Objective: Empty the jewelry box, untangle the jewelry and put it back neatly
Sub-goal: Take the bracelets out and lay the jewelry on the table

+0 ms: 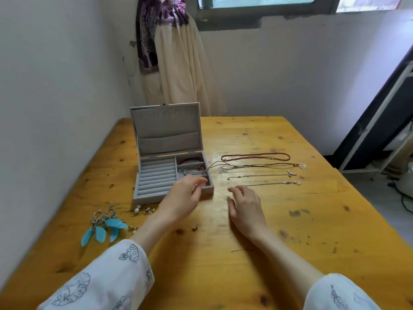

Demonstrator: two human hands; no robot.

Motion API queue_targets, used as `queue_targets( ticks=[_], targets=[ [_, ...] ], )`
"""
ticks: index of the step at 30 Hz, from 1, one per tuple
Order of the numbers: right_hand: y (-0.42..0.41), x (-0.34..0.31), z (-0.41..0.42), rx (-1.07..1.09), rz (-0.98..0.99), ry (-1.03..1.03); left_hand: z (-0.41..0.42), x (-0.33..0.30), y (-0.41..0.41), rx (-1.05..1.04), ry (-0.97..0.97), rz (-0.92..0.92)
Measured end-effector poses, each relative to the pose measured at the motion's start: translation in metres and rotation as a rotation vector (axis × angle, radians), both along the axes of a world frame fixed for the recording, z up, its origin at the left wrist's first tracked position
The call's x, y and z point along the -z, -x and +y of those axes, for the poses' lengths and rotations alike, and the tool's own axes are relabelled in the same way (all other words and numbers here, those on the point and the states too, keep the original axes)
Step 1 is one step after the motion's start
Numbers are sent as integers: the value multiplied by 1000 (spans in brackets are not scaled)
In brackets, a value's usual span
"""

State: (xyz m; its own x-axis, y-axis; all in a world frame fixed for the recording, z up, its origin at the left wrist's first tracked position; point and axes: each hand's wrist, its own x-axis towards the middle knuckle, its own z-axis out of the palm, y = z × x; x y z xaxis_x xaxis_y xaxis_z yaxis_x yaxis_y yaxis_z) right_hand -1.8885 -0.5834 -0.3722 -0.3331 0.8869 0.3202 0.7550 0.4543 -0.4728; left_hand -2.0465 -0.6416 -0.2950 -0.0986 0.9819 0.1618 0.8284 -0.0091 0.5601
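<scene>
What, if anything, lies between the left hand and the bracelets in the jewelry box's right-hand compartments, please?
Nothing visible does. The left hand hovers over the near right corner of the open jewelry box, and the bracelets lie uncovered just beyond its fingertips. The lid stands upright behind.

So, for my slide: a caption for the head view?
Both hands hover beside the open jewelry box, necklaces laid straight on the table.

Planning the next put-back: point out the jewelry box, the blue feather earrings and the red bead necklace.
jewelry box (pixel 154 175): head view, on the ring-roll section.
blue feather earrings (pixel 115 223): head view, on a blue feather.
red bead necklace (pixel 257 155): head view, on the upper strand.
</scene>
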Motion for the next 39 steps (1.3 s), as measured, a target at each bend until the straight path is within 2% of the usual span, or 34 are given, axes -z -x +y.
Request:
queue_targets(
  ticks=[3,5,8,14,17,21,25,27,31,36,39],
  targets=[
    [8,0,13,-55,-105,-24,20,0,33,-72,15,51],
    [9,0,19,-96,-197,35,41,7,50,-127,35,95],
    [9,2,20,-120,-296,88,78,17,65,-214,72,235],
    [8,2,19,-107,-275,105,127,20,57,-430,188,588],
    [9,3,18,-107,-300,117,136,20,52,-480,238,613],
    [9,1,18,-106,-288,129,142,15,54,-514,310,503],
    [9,1,17,-111,-286,130,135,15,60,-386,307,565],
    [9,0,16,-115,-257,115,127,14,64,-332,256,477],
    [6,-1,17,-117,-146,121,108,-12,56,-226,65,17],
    [7,-27,23,-36,458,261,74,-43,20,-54,25,-253],
    [3,-58,23,-115,725,533,53,-44,-4,1,9,-357]
  ],
)
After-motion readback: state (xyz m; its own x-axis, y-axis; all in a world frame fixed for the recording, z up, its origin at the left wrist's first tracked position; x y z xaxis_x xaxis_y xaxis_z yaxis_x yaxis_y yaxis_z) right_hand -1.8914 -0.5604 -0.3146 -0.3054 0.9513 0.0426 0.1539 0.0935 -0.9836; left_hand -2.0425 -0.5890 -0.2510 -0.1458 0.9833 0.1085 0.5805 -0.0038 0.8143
